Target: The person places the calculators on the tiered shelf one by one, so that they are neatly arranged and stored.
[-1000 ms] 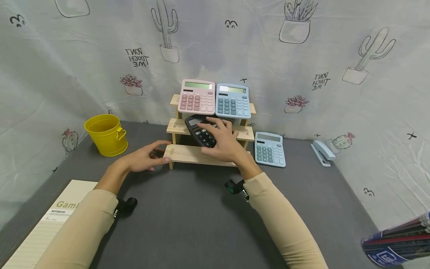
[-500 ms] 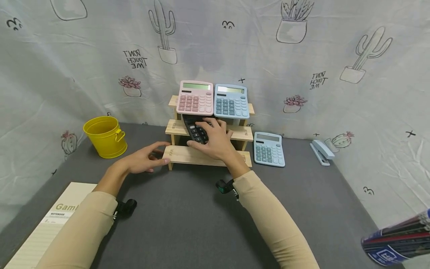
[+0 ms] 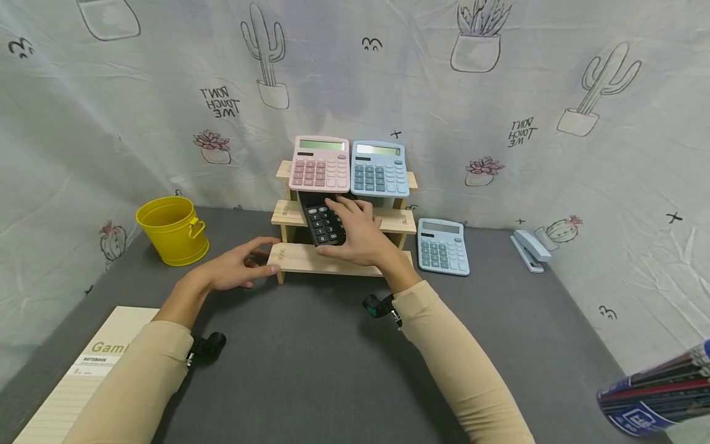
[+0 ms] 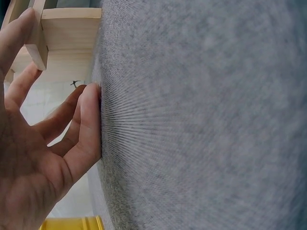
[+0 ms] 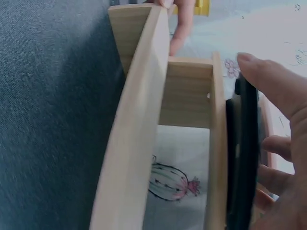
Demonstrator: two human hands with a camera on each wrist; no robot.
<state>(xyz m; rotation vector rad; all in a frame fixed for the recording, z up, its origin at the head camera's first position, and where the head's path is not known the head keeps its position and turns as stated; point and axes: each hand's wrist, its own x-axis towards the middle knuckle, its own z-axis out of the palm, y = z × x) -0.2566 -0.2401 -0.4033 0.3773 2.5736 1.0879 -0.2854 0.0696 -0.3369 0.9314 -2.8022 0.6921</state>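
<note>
My right hand [image 3: 360, 237] holds a black calculator [image 3: 324, 225] on the middle step of a three-step wooden shelf [image 3: 327, 259]. Its thumb lies at the calculator's lower edge, the fingers over the keys. The calculator's top edge disappears under the pink calculator [image 3: 320, 163]. In the right wrist view the calculator [image 5: 244, 153] is edge-on, close beside the step board [image 5: 218, 143]. My left hand [image 3: 235, 265] grips the left end of the lowest step between thumb and index finger, its other fingers resting on the table. A blue calculator [image 3: 379, 169] stands beside the pink one on the top step.
Another blue calculator [image 3: 442, 246] leans just right of the shelf. A light-blue stapler [image 3: 529, 251] lies farther right, and a pencil holder [image 3: 638, 413] is at the lower right. A yellow bucket [image 3: 172, 231] and a notebook [image 3: 89, 370] are on the left.
My right hand has shifted the black calculator slightly left and straightened it from a tilt, its top edge now under the pink one. My left hand has stayed at the shelf's end.
</note>
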